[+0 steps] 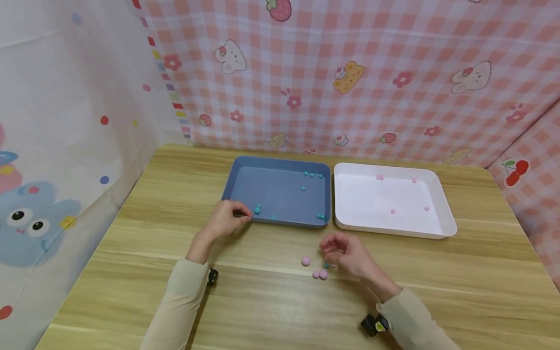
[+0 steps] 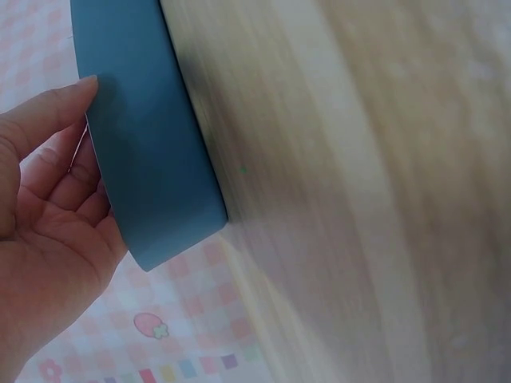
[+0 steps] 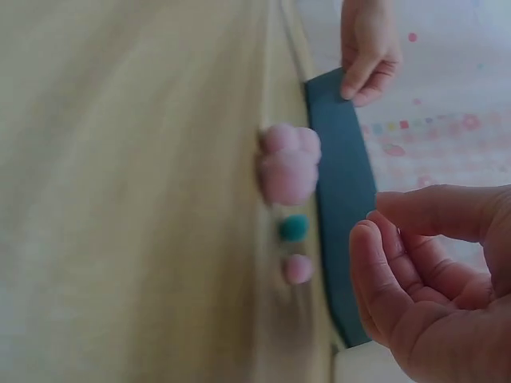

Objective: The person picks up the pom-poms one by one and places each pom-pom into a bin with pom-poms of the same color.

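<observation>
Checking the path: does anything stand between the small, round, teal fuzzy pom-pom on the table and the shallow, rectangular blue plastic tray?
No loose object visibly lies between the teal pom-pom and the blue tray; its raised near wall must be cleared. The right hand seems to hover over that stretch.

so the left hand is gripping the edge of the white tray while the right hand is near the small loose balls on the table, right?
Not quite, the tray is wrong: the left hand grips the edge of the blue tray, as the head view shows. The right hand is indeed near the small loose balls on the table.
</observation>
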`<state>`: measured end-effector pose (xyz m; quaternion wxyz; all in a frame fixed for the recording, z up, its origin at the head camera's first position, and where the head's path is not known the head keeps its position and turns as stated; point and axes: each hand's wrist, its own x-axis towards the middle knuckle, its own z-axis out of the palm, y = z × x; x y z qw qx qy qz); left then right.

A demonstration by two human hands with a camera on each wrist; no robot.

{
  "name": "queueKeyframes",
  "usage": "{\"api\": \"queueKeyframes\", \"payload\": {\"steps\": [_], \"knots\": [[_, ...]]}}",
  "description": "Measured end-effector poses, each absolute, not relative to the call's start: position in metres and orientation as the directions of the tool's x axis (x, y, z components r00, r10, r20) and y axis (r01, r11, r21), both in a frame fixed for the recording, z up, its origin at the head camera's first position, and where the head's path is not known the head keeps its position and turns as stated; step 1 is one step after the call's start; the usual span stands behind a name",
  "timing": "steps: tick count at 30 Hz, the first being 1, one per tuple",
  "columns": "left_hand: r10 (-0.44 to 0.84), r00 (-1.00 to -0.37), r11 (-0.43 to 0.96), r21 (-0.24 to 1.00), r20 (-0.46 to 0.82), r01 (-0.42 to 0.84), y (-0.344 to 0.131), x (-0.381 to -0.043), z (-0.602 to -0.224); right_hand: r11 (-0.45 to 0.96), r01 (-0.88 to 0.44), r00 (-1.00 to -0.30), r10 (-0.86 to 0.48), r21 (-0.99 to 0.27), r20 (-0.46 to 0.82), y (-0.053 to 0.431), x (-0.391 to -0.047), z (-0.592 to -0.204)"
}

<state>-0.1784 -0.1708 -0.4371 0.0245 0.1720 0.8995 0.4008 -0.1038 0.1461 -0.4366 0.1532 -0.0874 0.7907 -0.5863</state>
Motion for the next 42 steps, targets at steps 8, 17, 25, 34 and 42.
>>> {"api": "queueKeyframes", "payload": {"steps": [8,17,25,34,42], "knots": [[0.332,-0.94,0.619,0.733,0.083,0.283,-0.171,-0.177,-0.436,0.334,-0.001,-0.928,-0.352,-0.943,-0.123,0.146,-0.102,-0.451],[0.343,-0.935,0.623,0.723,0.092,0.3,-0.17,-0.178,-0.436,0.426,-0.13,-0.902,-0.425,-0.895,-0.071,0.144,-0.101,-0.457],[0.341,-0.936,0.626,0.722,0.088,0.296,-0.17,-0.179,-0.436,0.447,-0.225,-0.884,-0.467,-0.866,-0.011,0.142,-0.101,-0.455],[0.347,-0.933,0.616,0.729,0.09,0.299,-0.17,-0.179,-0.436,0.477,-0.288,-0.873,-0.487,-0.83,0.022,0.143,-0.103,-0.46],[0.342,-0.936,0.618,0.731,0.082,0.29,-0.171,-0.177,-0.436,0.472,-0.176,-0.906,-0.421,-0.864,-0.045,0.143,-0.104,-0.454]]}}
